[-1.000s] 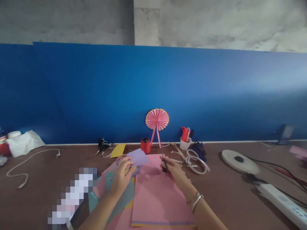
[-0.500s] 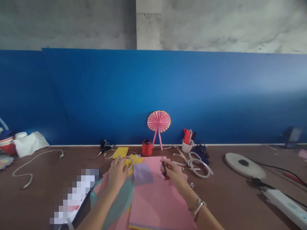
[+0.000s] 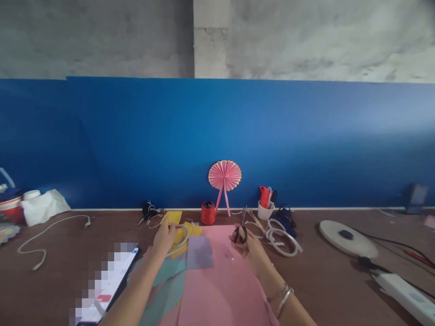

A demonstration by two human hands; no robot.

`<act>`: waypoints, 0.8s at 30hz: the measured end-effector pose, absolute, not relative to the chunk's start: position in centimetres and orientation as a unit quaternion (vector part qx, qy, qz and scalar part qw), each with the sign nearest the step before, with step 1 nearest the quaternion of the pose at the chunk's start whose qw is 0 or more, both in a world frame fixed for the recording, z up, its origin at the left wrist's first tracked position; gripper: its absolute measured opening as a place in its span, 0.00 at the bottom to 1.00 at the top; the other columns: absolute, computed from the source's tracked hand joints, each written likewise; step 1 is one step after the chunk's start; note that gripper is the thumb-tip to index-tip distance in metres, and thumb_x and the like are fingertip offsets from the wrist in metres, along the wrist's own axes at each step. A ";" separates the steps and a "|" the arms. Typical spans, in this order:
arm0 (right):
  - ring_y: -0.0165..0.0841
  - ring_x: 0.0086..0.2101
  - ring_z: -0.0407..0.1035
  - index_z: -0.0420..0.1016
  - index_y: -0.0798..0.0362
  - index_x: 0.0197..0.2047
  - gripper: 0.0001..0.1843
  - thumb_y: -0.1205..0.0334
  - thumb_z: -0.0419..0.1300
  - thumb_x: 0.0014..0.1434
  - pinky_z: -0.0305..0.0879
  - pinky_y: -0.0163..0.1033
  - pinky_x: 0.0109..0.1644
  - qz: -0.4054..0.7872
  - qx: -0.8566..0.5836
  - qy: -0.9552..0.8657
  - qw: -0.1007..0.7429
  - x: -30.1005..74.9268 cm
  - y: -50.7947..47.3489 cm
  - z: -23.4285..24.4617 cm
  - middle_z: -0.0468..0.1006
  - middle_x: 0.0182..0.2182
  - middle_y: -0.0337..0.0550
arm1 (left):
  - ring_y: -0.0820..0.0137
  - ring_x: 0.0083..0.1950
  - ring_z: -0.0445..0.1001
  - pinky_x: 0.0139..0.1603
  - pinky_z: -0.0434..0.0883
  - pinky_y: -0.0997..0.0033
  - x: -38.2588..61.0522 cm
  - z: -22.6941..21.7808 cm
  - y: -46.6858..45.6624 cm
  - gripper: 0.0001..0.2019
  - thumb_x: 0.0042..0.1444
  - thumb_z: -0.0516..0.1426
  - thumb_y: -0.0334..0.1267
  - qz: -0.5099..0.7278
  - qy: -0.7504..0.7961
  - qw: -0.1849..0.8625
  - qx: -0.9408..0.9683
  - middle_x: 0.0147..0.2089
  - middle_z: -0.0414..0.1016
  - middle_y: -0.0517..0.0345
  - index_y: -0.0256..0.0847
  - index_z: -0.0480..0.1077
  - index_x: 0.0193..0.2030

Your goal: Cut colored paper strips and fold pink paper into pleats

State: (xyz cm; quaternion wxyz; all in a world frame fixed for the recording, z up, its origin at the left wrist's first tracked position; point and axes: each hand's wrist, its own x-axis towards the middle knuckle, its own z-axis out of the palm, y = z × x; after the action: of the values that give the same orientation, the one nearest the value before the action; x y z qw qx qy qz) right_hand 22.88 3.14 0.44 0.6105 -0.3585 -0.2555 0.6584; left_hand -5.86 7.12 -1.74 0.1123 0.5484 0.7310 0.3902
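Observation:
My right hand holds a pair of scissors by the black handles, blades pointing away from me over the far edge of the pink paper. On that paper lies a small lilac paper square. To the left, my left hand reaches over the far part of the paper pile, fingers apart, with nothing visible in it. Close beside its fingers are a yellow paper piece and a white coiled strip lying on yellow scraps. Teal paper shows beneath my left forearm.
A pink pleated paper fan stands against the blue partition, beside a red spool. Right of it are a white cup of tools and white tubing. A phone lies left; a power strip lies right.
The scissors have turned in my right hand, showing their handle loops. My left hand has moved slightly left, off the white coil. The view has tilted up a little.

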 end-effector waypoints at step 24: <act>0.31 0.27 0.67 0.73 0.52 0.37 0.10 0.66 0.57 0.48 0.58 0.32 0.30 0.341 -0.507 -0.686 0.396 21.7 1.8 0.8 0.75 0.26 0.39 | 0.68 0.36 0.76 0.35 0.72 0.71 -1.8 4.4 3.9 0.19 0.45 0.59 0.39 0.572 0.494 0.509 0.411 0.40 0.75 0.53 0.39 0.69 0.46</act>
State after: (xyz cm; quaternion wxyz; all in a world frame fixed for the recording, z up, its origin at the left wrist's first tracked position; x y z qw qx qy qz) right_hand 21.68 1.79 0.75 0.3959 -0.5071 -0.6855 0.3409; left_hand -1.83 3.92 4.39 0.5090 0.4111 0.4945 0.5722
